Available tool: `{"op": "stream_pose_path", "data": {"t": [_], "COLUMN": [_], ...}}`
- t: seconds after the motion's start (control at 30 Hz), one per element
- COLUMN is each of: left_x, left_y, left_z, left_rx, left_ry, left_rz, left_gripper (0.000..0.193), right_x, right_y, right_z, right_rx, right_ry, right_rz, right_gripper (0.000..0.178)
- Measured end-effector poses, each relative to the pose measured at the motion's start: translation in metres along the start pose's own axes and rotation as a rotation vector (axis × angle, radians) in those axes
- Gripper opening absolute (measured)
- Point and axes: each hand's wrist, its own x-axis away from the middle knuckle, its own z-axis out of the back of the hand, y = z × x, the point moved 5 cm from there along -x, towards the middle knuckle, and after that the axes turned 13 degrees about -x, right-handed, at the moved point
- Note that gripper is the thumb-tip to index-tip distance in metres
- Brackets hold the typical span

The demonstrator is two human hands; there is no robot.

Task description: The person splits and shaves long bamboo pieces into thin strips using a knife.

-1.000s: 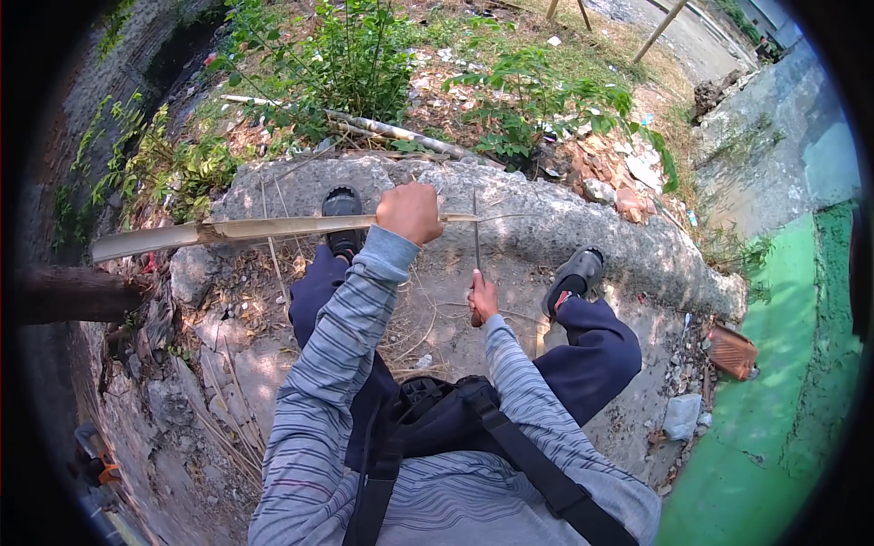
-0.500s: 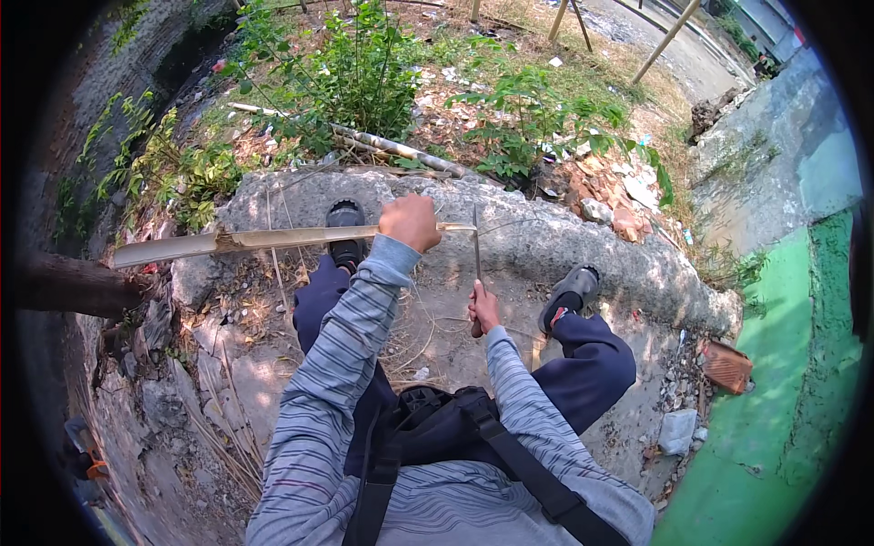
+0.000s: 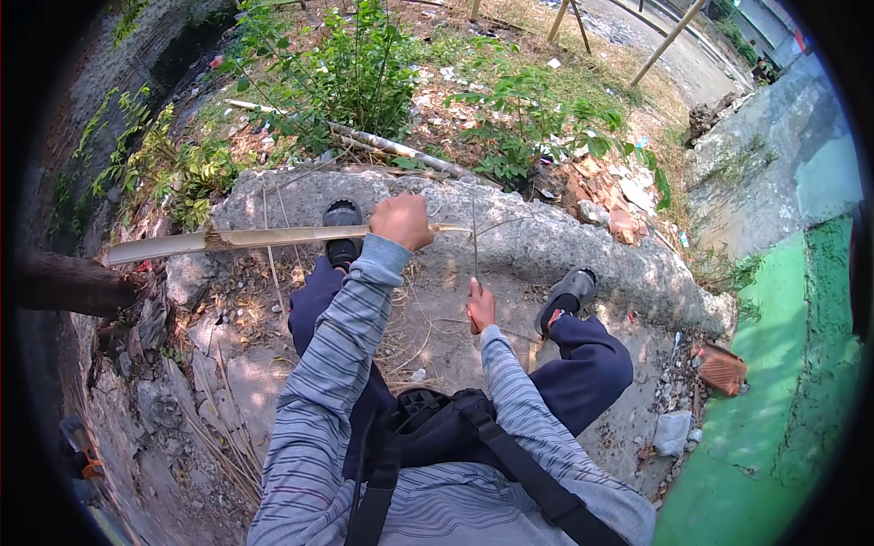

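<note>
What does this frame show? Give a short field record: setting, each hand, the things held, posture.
setting: outdoors, cracked concrete slab edged by weeds and rubble
left hand: closed around a long pale bamboo strip, held roughly level, reaching out to the left
right hand: closed on the handle of a thin blade that points up to the strip
posture: seated, knees bent, dark shoes on the slab
nearby: green painted wall at right

2 hands (image 3: 401, 221) (image 3: 480, 305), 1 bamboo strip (image 3: 246, 239), 1 knife (image 3: 474, 250), 2 shoes (image 3: 342, 218) (image 3: 566, 293), 1 brick (image 3: 722, 368).

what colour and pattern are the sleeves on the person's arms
Light grey-blue sleeves with thin darker horizontal stripes, seen best in the head view.
</note>
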Motion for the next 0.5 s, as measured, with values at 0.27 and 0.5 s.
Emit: {"op": "stream_pose_path", "data": {"t": [0.27,0.5], "left_x": [0.000,0.003], "left_y": [-0.003,0.003], "left_z": [-0.013,-0.015], "left_rx": [-0.001,-0.001], "left_ry": [0.039,0.013], "left_rz": [-0.014,-0.008], "left_gripper": [0.031,0.028], "right_x": [0.001,-0.001], "right_y": [0.022,0.015], "right_z": [-0.011,0.002], "right_rx": [-0.308,-0.299], "right_ry": [-0.094,-0.087], "right_rz": [-0.427,-0.422], "right_gripper": [0.054,0.054]}}
